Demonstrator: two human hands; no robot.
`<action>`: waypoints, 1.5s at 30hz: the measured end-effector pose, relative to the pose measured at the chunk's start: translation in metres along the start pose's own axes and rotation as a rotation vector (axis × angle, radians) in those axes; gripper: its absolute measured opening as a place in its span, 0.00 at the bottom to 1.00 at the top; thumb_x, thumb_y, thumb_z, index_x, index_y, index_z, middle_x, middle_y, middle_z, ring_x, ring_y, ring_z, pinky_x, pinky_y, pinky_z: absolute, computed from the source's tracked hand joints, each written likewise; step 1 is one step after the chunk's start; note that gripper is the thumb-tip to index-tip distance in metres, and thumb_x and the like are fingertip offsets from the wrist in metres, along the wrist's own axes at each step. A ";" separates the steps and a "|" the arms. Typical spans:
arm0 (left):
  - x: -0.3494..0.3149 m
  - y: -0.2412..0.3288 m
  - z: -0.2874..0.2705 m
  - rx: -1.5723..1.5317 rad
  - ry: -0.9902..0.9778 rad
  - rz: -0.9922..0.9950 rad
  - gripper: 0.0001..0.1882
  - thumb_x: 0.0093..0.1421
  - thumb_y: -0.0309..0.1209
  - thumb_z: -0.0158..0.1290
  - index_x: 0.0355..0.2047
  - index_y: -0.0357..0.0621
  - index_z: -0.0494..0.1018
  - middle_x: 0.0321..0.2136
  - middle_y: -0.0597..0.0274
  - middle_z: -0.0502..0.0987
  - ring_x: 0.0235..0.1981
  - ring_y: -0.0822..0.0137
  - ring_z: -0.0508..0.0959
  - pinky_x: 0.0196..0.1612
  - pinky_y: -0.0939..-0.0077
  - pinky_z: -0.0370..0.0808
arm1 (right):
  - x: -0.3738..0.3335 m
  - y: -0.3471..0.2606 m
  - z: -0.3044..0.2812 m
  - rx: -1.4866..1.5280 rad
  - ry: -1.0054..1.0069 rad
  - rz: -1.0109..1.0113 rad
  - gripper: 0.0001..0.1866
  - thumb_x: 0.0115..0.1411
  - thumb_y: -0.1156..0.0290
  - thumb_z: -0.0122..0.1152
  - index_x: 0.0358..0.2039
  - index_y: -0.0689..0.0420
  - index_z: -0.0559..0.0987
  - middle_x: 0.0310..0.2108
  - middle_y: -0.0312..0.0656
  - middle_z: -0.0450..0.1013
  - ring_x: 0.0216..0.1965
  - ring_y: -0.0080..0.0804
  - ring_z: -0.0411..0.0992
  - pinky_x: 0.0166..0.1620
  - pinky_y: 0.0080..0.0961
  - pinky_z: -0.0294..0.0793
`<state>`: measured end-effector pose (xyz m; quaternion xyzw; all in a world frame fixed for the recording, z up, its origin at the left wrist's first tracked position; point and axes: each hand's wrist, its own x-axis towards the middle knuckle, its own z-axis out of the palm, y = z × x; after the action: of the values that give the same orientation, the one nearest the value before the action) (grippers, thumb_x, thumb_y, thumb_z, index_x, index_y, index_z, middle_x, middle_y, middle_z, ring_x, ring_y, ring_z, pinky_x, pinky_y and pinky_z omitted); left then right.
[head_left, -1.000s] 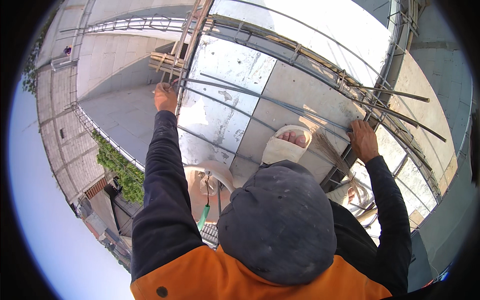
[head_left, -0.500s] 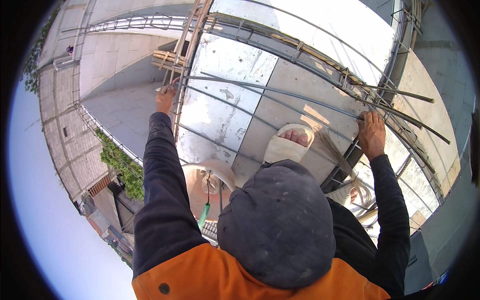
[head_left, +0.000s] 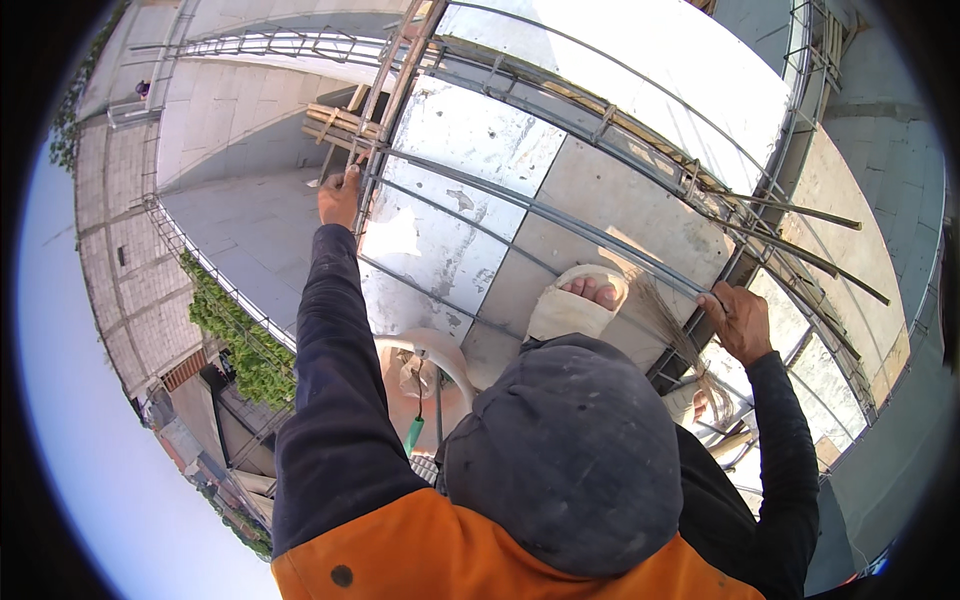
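Note:
My right hand (head_left: 738, 320) is closed round the right end of steel rebar rods (head_left: 570, 217). The rods run close together, slanting from the upper left across the pale panels. At their other end my left hand (head_left: 338, 197) is closed at the edge of an upright rebar cage (head_left: 400, 75); what its fingers grip is too small to make out. Thinner single bars (head_left: 450, 292) cross the panels below the rods. By my left forearm stands a pinkish bucket (head_left: 462, 372), with a green-handled tool (head_left: 414, 435) at it.
A long rebar cage (head_left: 600, 125) runs across the far side, with loose bar ends (head_left: 840, 222) sticking out right. Wooden sticks (head_left: 340, 125) lie beyond my left hand. My foot in a pale sandal (head_left: 570, 308) rests on a panel, beside a bundle of thin wires (head_left: 662, 315).
My right hand has come nearer to me with the rod end. The rods, spread apart before, now lie almost side by side. My left hand stays near the upright cage.

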<state>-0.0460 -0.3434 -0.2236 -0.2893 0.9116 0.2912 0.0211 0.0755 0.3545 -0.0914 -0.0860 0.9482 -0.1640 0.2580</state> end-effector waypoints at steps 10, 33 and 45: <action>-0.011 0.023 -0.002 -0.198 0.157 0.186 0.19 0.66 0.39 0.59 0.51 0.38 0.79 0.50 0.49 0.81 0.51 0.57 0.79 0.58 0.67 0.71 | -0.004 0.011 -0.044 -0.045 0.027 -0.158 0.24 0.72 0.51 0.56 0.27 0.57 0.73 0.17 0.49 0.68 0.23 0.51 0.73 0.29 0.45 0.70; -0.031 0.101 0.073 -0.357 -0.387 -0.451 0.22 0.66 0.56 0.58 0.47 0.53 0.76 0.27 0.73 0.75 0.23 0.79 0.71 0.23 0.82 0.62 | -0.061 -0.022 -0.024 0.349 -0.106 -0.023 0.24 0.73 0.48 0.51 0.39 0.58 0.80 0.24 0.54 0.77 0.29 0.60 0.78 0.35 0.51 0.76; -0.008 0.127 0.052 1.117 -0.565 0.376 0.35 0.71 0.61 0.40 0.70 0.57 0.60 0.63 0.60 0.65 0.61 0.56 0.67 0.63 0.54 0.59 | -0.106 0.035 0.026 0.333 0.088 0.173 0.29 0.71 0.41 0.49 0.32 0.55 0.83 0.25 0.53 0.79 0.32 0.58 0.79 0.38 0.51 0.78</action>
<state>-0.1148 -0.2271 -0.1994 0.0172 0.9201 -0.1628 0.3559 0.1770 0.4068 -0.0762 0.0470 0.9222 -0.2992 0.2403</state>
